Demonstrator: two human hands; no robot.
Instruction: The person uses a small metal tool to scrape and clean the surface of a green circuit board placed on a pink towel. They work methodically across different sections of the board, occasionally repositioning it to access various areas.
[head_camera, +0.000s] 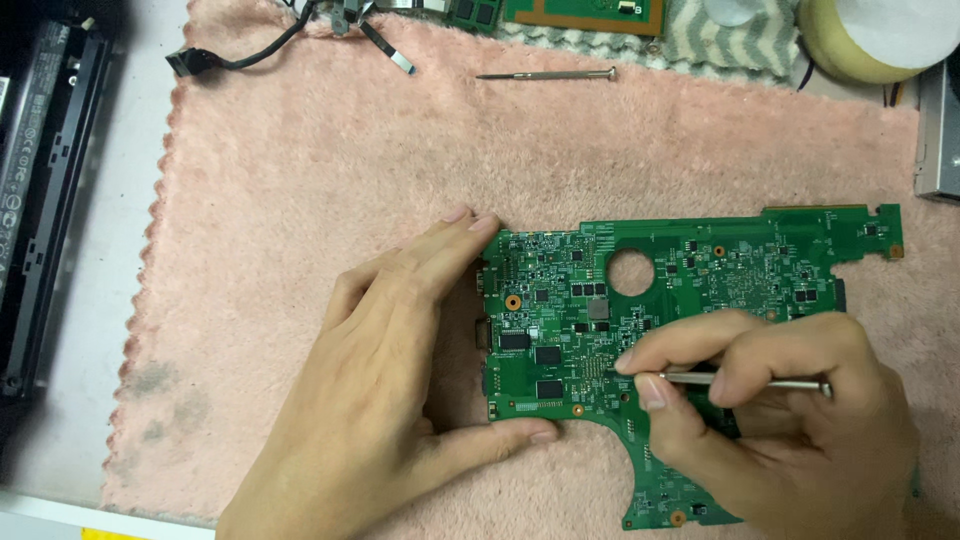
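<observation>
A pink fleece mat (330, 180) is spread over a pale desk (95, 300). Along the far edge are seen a loose slim screwdriver (546, 74) lying left to right, a black cable with a connector (235, 55), a second green board (585, 14), a grey-and-white zigzag cloth (735, 45) and a yellowish roll of tape (870, 40). A black laptop part (40, 180) is laid at the left, on the desk. A green circuit board (740, 265) is placed flat on the right half of the mat, its long axis running left to right, with a narrower lobe extended towards the viewer. It is marked by a round cut-out near the upper middle, black chips, fine solder points and copper-ringed screw holes. The left hand (400, 390) is laid flat and spread, its fingers against the top left corner of the board and its thumb along the lower left edge. The right hand (800, 420) is closed in a pinch on a thin metal screwdriver (745, 380), held nearly level and pointed left, its tip hidden by the fingers. Part of the lower right of the board is covered by this hand.
</observation>
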